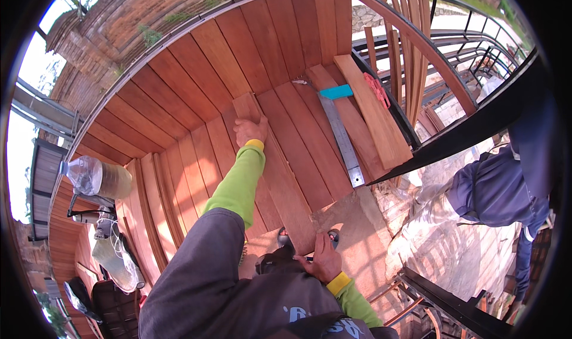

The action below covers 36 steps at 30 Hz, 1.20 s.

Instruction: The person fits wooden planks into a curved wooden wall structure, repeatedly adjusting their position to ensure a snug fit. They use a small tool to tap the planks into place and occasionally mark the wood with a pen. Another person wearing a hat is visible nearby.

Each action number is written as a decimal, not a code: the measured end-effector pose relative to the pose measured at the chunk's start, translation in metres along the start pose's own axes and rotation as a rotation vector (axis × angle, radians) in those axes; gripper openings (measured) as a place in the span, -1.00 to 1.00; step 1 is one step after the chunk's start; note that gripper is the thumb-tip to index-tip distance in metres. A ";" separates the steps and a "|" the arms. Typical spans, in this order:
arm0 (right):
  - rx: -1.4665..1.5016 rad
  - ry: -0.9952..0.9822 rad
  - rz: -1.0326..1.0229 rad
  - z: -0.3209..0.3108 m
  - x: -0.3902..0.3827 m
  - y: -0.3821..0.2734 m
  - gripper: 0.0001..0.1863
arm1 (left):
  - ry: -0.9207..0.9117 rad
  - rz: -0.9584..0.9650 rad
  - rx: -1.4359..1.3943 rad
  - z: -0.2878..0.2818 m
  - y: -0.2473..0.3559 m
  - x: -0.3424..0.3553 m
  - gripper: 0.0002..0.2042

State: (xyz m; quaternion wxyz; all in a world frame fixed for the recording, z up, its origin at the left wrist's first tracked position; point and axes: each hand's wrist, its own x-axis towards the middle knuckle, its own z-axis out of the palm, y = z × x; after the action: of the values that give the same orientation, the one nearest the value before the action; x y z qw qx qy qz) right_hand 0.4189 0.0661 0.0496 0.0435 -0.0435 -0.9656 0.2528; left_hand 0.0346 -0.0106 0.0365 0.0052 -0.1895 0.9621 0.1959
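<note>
A long reddish-brown wooden plank point(280, 166) lies lengthwise over the slatted wooden seat point(313, 142), its near end reaching past the front edge toward my body. Near its far end, my left hand point(251, 131) is closed on the plank's left edge, fingers curled. My right hand point(325, 258) grips the near end from the right, with the thumb low and the fingers along the edge. To the right rests a try square point(341, 133) with a turquoise handle and a metal blade, partly across a loose board point(351, 115).
Another loose board point(375, 112) lies at the right beside a red tool point(376, 90). A water jug point(98, 178) stands at the left. The slatted backrest point(196, 65) curves behind the seat. Upright wood strips point(411, 41) lean at right; a person in dark blue point(494, 187) is nearby.
</note>
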 end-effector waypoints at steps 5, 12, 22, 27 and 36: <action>0.000 -0.016 0.006 -0.003 0.001 -0.002 -0.10 | -0.006 0.001 0.013 0.000 0.001 0.000 -0.28; -0.045 -0.013 0.024 0.002 -0.001 -0.005 -0.14 | 0.002 0.040 -0.007 -0.001 -0.001 0.001 -0.28; -0.101 0.059 -0.018 0.008 0.000 -0.002 -0.12 | 0.017 0.030 0.031 0.004 0.003 -0.001 -0.27; -0.059 0.032 0.041 0.004 0.000 -0.006 -0.14 | -0.014 0.020 0.091 0.005 0.001 0.004 -0.21; -0.012 0.021 0.103 0.004 -0.001 -0.005 -0.13 | -0.030 0.028 0.094 0.000 0.005 0.002 -0.12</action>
State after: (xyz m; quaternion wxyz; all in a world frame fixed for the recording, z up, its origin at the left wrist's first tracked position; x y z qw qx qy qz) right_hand 0.4194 0.0596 0.0489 0.0405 -0.0961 -0.9630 0.2484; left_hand 0.0307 -0.0072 0.0386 0.0258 -0.1729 0.9726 0.1535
